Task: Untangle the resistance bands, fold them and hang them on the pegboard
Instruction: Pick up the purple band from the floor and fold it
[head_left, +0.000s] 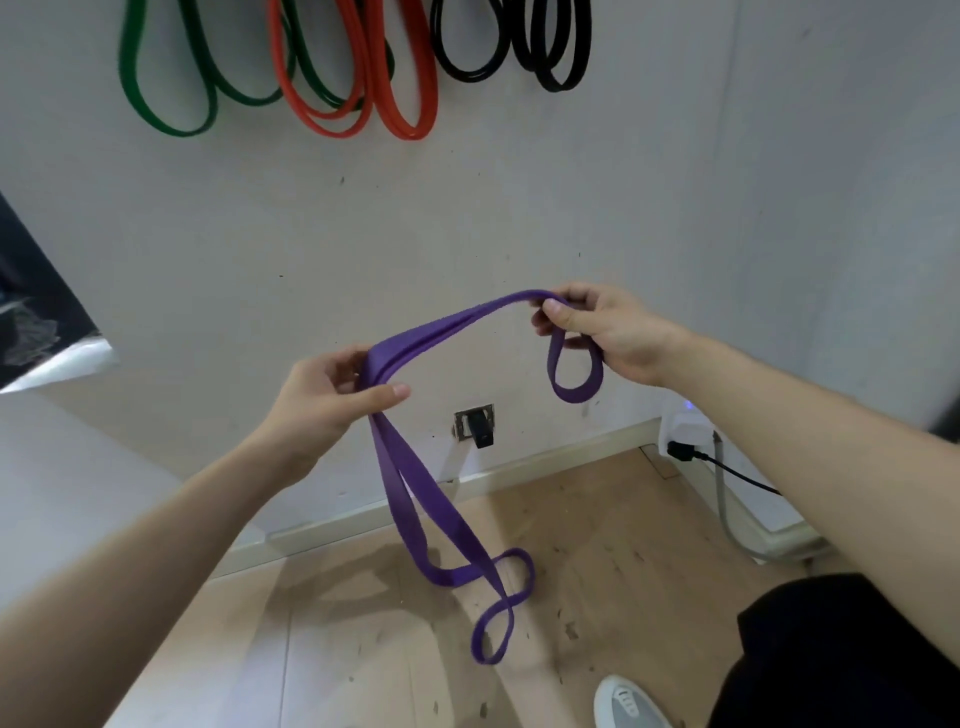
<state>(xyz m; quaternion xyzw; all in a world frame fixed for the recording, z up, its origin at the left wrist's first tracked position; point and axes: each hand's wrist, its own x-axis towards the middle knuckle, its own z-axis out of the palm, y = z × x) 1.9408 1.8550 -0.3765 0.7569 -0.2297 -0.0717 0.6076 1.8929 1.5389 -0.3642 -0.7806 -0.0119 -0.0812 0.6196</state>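
**A:** Where is the purple resistance band (452, 319)?

**B:** In the air in front of the pale wall (519, 182), stretched between both hands. Several strands lie together in a flat bundle that slopes up from left to right.

**A:** What is the left hand (322, 395) doing?

**B:** It grips the left end of the bundle. The thumb lies across the near side and the fingers curl round the far side. Two strands drop from it towards the wooden floor (597, 519) and end in a twisted figure-eight loop. I cannot tell whether that loop touches the floor.

**A:** And the right hand (608, 332)?

**B:** It pinches the right end between the thumb and the curled fingers. A small loop hangs just below it.

**A:** Are there other bands?

**B:** Yes, on the far wall at the top of the view. Green bands (179, 127) hang on the left, red bands (410, 132) in the middle and black bands (556, 83) on the right. The red ones overlap some of the green. What holds them up is above the picture's edge.

**A:** What else is there?

**B:** A wall socket (475, 423) sits low on the wall, between the hands. A black cable (737, 470) runs along the right side. Near the bottom right are a pale shoe (626, 701) and dark trousers (831, 649).
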